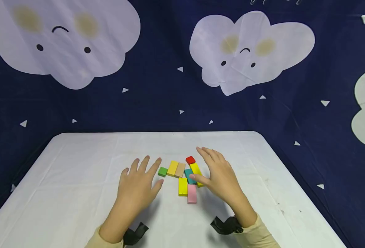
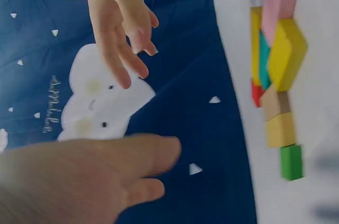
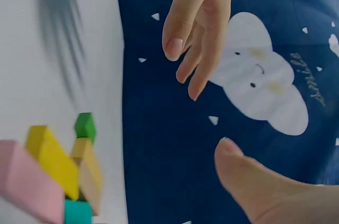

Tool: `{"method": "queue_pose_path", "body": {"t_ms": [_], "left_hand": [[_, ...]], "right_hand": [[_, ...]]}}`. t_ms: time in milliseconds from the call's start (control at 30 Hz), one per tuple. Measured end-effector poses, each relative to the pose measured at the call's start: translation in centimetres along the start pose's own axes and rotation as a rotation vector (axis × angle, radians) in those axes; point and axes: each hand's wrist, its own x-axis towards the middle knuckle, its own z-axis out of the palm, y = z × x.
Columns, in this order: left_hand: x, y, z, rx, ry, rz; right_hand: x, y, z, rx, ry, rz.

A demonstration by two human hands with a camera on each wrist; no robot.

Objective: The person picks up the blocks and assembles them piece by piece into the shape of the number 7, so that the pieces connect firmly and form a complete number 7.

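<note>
White tabletop [image 1: 77,193] carries 8 small blocks [image 1: 183,182], which from my remote seat I see in a loose cluster ahead of the person, between the 2 hands. Both hands look empty to me, fingers loosely extended and thumbs held apart: the left hand [image 1: 138,187] hangs to the cluster's left, the right hand [image 1: 222,175] to its right, and my wrist views show them raised in the air against the dark blue backdrop [image 1: 157,103]. What I weigh most is that the right hand is the nearer: in the head view its thumb crosses in front of the teal block [image 1: 188,173] and the long yellow block [image 1: 195,168], though I read that as hovering, not contact. That long yellow block lies aslant, its far end angled leftward, with the red block [image 1: 190,160] just beyond it. Closest to the person, the near yellow block [image 1: 183,189] and the pink block [image 1: 192,195] sit side by side, long axes running roughly toward the person. Leftward lie the tan block [image 1: 180,169], the left yellow block [image 1: 172,168] and, nearest the left hand, the green block [image 1: 162,172].
</note>
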Motion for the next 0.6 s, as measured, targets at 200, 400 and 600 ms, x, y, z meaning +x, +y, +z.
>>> {"method": "queue_pose_path", "body": {"t_ms": [200,400,600], "left_hand": [[0.8,0.4,2.9,0.02,-0.035,0.053],[1.5,1.1,5.9,-0.047,-0.124,0.126],[1.9,1.6,8.0,-0.135,-0.142,0.234]], "right_hand": [[-0.8,1.4,1.7,0.057,-0.075,-0.024],[-1.4,2.7,3.7,0.077,-0.183,-0.05],[-2.1,3.3,5.1,0.115,-0.231,-0.097]]}}
